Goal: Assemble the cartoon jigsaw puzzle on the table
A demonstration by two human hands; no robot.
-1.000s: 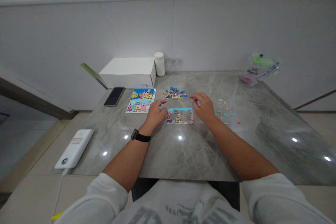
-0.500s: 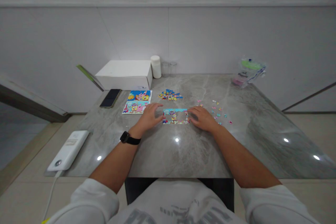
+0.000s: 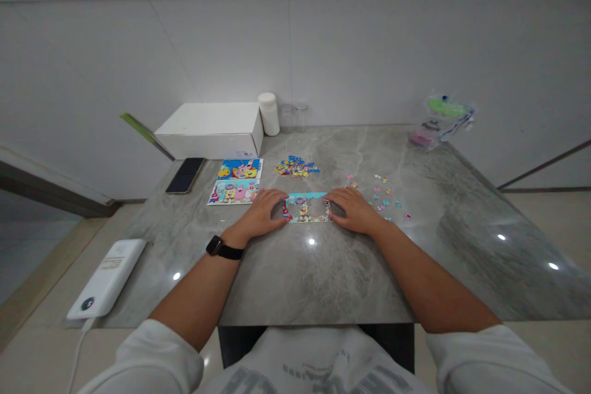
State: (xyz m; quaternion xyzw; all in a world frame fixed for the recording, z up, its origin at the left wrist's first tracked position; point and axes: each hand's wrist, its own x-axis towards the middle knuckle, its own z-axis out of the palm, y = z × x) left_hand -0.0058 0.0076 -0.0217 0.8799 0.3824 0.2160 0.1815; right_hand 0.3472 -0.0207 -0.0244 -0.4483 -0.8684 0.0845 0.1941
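A partly assembled jigsaw puzzle (image 3: 303,210) lies flat on the grey table in front of me, its cartoon border joined and grey gaps showing inside. My left hand (image 3: 264,212) grips its left edge, fingers at the upper corner and thumb at the lower one. On the opposite edge, my right hand (image 3: 353,209) has the same hold, fingers above and thumb below. Loose puzzle pieces (image 3: 386,191) are scattered right of my right hand. Behind the puzzle is a heap of blue and yellow pieces (image 3: 296,166). A picture card (image 3: 237,181) lies beyond my left hand.
At the back left stand a white box (image 3: 207,129), a white bottle (image 3: 269,114) and two clear glasses (image 3: 293,118). A phone (image 3: 185,175) and a white power bank (image 3: 108,278) with a cable lie along the left. A plastic bag (image 3: 441,123) sits at the back right corner.
My left hand has closed in from beside the puzzle onto its left edge. My right fingers have settled on the right edge. The camera view has shifted slightly.
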